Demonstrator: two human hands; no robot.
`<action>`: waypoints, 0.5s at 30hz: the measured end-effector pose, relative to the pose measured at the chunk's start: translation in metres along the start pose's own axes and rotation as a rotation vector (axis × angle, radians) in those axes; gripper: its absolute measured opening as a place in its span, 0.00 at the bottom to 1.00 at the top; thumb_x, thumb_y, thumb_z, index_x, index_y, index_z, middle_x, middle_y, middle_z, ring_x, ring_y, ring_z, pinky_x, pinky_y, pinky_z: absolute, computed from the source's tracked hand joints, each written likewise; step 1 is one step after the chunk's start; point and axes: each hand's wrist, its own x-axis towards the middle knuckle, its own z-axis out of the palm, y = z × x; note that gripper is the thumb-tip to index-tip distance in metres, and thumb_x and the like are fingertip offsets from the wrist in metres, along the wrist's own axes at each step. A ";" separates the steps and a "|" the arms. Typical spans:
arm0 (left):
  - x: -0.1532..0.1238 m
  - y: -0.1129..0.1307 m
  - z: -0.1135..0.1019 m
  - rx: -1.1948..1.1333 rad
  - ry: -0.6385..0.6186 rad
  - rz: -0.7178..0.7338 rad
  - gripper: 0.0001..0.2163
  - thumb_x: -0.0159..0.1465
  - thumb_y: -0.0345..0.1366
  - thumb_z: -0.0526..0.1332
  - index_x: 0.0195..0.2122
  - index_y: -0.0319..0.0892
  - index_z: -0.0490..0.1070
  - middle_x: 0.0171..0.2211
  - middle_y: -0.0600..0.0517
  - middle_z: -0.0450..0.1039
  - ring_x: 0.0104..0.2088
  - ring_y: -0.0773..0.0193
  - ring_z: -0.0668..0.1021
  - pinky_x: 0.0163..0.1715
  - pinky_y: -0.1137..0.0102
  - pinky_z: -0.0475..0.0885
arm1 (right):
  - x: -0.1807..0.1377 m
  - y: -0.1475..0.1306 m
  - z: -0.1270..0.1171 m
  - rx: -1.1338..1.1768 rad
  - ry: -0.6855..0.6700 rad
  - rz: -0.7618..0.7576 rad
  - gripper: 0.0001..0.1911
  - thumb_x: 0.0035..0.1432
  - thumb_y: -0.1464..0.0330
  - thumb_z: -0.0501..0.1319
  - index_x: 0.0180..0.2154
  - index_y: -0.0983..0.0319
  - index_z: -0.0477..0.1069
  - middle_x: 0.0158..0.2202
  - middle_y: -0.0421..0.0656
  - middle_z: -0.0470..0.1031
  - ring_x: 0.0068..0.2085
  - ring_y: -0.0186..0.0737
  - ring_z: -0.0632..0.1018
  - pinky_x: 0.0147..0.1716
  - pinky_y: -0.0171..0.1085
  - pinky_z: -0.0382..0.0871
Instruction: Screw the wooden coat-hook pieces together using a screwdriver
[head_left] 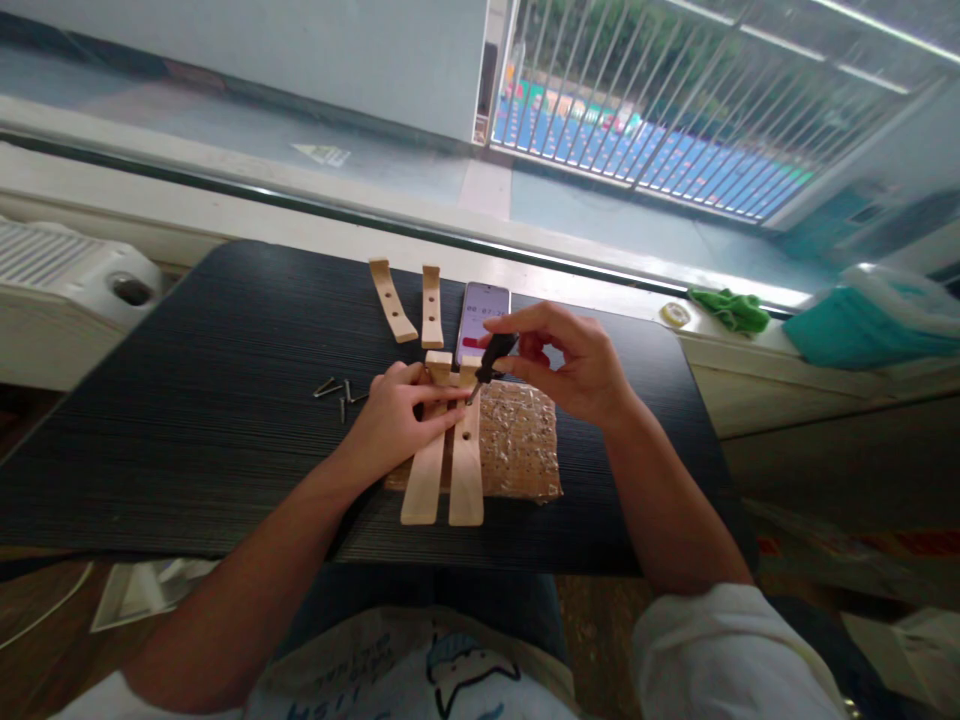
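My right hand (562, 358) grips a black-handled screwdriver (497, 352), tilted, its tip down at a hole in the right-hand curved wooden piece (466, 480). A second, similar wooden piece (424, 485) lies alongside it. Both rest across a brown block wrapped in clear plastic or tape (521, 440). My left hand (397, 408) reaches over the two pieces from the left, its fingertips pressed by the screwdriver tip; whether they pinch a screw there is hidden. Several loose screws (345, 390) lie left of that hand.
Two more curved wooden pieces with holes, one (391, 300) beside another (431, 305), lie at the back of the black table (187, 400). A phone (484, 300) showing a timer lies near them. A tape roll (675, 315) and green cloth (731, 310) sit on the sill.
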 end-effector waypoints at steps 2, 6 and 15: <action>0.000 0.001 0.000 -0.003 -0.003 -0.004 0.11 0.59 0.38 0.68 0.43 0.53 0.80 0.40 0.51 0.76 0.41 0.56 0.70 0.47 0.57 0.67 | 0.000 0.000 0.001 -0.012 0.008 0.009 0.11 0.58 0.68 0.64 0.44 0.59 0.73 0.34 0.37 0.77 0.24 0.25 0.68 0.25 0.30 0.67; 0.000 0.001 -0.001 -0.004 -0.001 -0.005 0.11 0.59 0.38 0.67 0.43 0.53 0.80 0.39 0.51 0.76 0.41 0.56 0.70 0.47 0.57 0.67 | -0.001 0.001 0.002 -0.015 0.028 0.007 0.11 0.57 0.67 0.65 0.43 0.60 0.73 0.31 0.36 0.75 0.24 0.25 0.67 0.24 0.30 0.66; 0.000 0.002 0.000 -0.008 0.001 -0.003 0.11 0.59 0.38 0.68 0.43 0.53 0.80 0.41 0.50 0.75 0.42 0.55 0.70 0.48 0.56 0.67 | 0.000 0.002 0.006 -0.051 0.068 -0.033 0.11 0.54 0.68 0.67 0.41 0.59 0.72 0.28 0.33 0.69 0.23 0.24 0.65 0.23 0.30 0.63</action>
